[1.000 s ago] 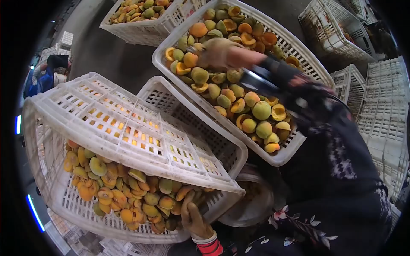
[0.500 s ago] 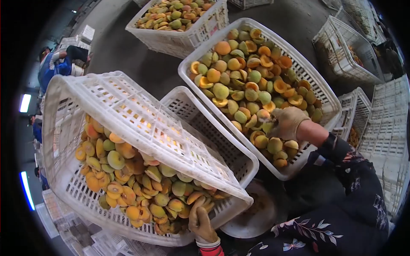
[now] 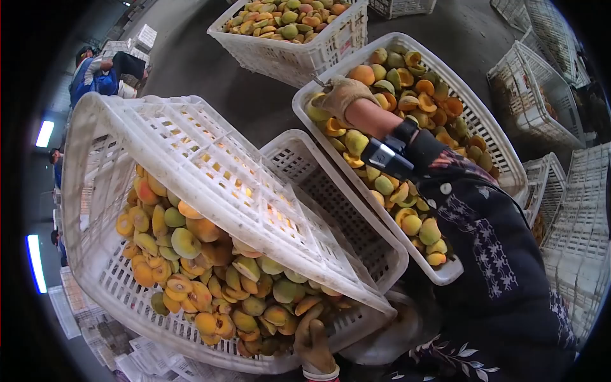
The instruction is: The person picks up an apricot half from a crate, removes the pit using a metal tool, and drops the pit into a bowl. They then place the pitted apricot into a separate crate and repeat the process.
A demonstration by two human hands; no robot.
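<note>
My right hand (image 3: 347, 100), in a tan glove, reaches to the far left corner of a white crate (image 3: 509, 162) full of halved apricots (image 3: 410, 223). Its fingers are closed, and a small metal tool (image 3: 317, 79) sticks out past them. A black device (image 3: 387, 157) is strapped on that wrist. My left hand (image 3: 316, 344), gloved too, lies over the near rim of a tipped white crate (image 3: 191, 143). Its fingers curl inside against the apricot halves (image 3: 254, 305) heaped there; the palm side is hidden.
Between the two crates stands another white crate (image 3: 324, 162). Below it is a pale round basin (image 3: 382, 337), partly hidden. A further crate of apricots (image 3: 299, 57) is at the back, and stacked crates (image 3: 582, 223) line the right. A person in blue (image 3: 95, 79) sits far left.
My right hand has moved from the near end of the full crate to its far left corner, the forearm now crossing the fruit. My left hand stays at the tipped crate's rim. The view has shifted slightly.
</note>
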